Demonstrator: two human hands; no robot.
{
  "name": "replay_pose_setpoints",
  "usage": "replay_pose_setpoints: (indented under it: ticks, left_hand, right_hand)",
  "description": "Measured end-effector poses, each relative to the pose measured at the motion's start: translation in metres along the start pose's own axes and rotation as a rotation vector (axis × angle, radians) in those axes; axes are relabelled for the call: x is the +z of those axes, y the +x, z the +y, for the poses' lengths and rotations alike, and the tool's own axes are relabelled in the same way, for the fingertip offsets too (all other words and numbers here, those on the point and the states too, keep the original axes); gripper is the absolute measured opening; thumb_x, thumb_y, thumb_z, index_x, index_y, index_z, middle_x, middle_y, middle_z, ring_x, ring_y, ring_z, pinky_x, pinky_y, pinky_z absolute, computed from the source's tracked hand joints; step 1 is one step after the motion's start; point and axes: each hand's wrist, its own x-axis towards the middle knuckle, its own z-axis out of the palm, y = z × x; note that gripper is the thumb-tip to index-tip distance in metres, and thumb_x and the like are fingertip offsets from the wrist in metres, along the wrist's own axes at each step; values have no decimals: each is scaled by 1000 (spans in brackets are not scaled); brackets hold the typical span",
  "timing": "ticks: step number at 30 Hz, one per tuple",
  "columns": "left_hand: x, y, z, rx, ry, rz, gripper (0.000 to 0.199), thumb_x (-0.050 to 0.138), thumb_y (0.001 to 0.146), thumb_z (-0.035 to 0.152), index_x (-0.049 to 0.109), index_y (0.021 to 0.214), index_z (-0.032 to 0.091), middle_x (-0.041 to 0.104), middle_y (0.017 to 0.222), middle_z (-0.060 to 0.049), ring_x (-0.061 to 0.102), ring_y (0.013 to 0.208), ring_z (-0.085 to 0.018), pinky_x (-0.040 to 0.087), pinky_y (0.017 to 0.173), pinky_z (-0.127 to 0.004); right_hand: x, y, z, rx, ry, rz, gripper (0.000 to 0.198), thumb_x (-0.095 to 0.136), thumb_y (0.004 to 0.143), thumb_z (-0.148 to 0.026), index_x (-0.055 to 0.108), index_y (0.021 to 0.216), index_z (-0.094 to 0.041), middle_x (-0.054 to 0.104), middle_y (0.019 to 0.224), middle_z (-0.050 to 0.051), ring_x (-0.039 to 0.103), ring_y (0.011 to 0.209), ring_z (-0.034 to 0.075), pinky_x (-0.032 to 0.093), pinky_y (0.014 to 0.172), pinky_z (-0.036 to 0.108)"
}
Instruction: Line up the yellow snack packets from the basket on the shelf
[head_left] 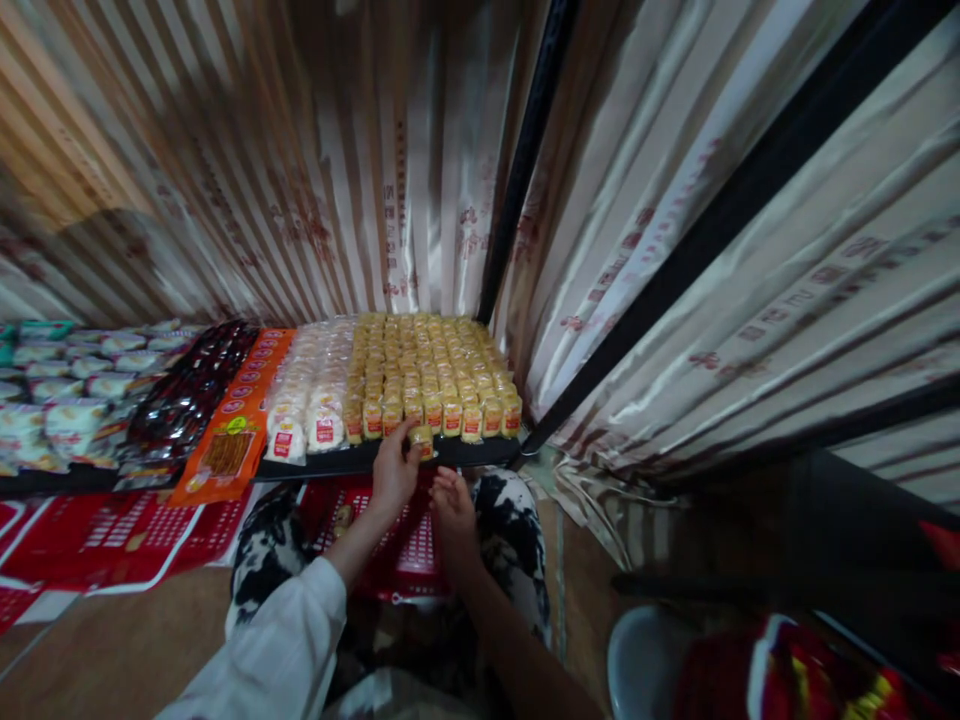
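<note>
My left hand (396,472) is closed, pinching a small yellow wrapped snack cake (422,441) between thumb and fingers at the front edge of the black shelf (364,462). Right behind it stand rows of the same yellow snack cakes (439,375), stacked close together with red labels facing me. Just right of and below the held piece is my right hand (454,512), its fingers loosely curled and somewhat apart; I see nothing in it. Between my knees is a red basket (412,545) with a few small yellowish pieces inside.
Left along the shelf lie white packs (307,390), an orange snack bag (225,450), dark shiny packs (195,390) and more white packets (75,425). Black poles (637,320) and pleated curtains (420,160) enclose the back and right. A light bowl-like container (637,660) stands lower right.
</note>
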Motion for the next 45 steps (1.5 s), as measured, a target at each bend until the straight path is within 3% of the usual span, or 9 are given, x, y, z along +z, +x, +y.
replay_pose_setpoints:
  ticks: [4,9,17,23,27,32,45]
  left_hand:
    - [11,12,10,-2,144,-3,38,50,80,16,50,118,16,60,110,-8,54,102,-20,41,92,-35]
    - [24,20,9,131,156,-12,32,48,80,13,54,111,16,58,108,-8,52,104,-20,41,93,-35]
    - [33,23,4,123,194,34,36,45,83,16,47,119,15,54,107,-11,53,101,-21,43,89,-37]
    - [35,14,-4,170,219,69,45,44,83,18,35,128,16,50,117,-11,47,113,-21,40,96,-37]
    - [37,0,-10,198,222,121,41,43,84,20,37,125,15,48,116,-13,48,110,-21,41,95,-36]
    - [40,-5,-17,214,187,40,27,39,86,19,48,111,17,50,109,-11,51,104,-19,44,90,-34]
    - [45,17,-21,2,199,51,14,42,87,26,53,86,17,59,84,-4,57,81,-16,44,76,-28]
  right_hand:
    - [1,16,-13,-75,-44,21,33,56,69,-30,57,101,-20,62,94,6,60,81,17,50,74,31]
    - [-1,28,-22,-226,-138,-32,35,52,76,-29,57,110,-21,58,109,8,61,89,16,48,87,35]
    - [-4,34,-27,-347,-230,-76,35,47,79,-26,60,110,-20,57,108,10,61,92,18,49,86,35]
    - [-7,38,-27,-414,-339,-88,39,46,77,-20,60,113,-21,57,111,10,60,95,18,48,88,34]
    - [-8,40,-26,-485,-429,-79,41,43,77,-18,61,114,-20,56,113,10,56,102,20,44,93,35]
    - [-9,41,-25,-534,-495,-72,43,41,77,-14,60,115,-19,55,115,10,53,107,20,42,97,36]
    - [-8,50,-15,-579,-589,-93,51,38,75,-10,56,121,-21,52,113,9,53,105,18,42,95,32]
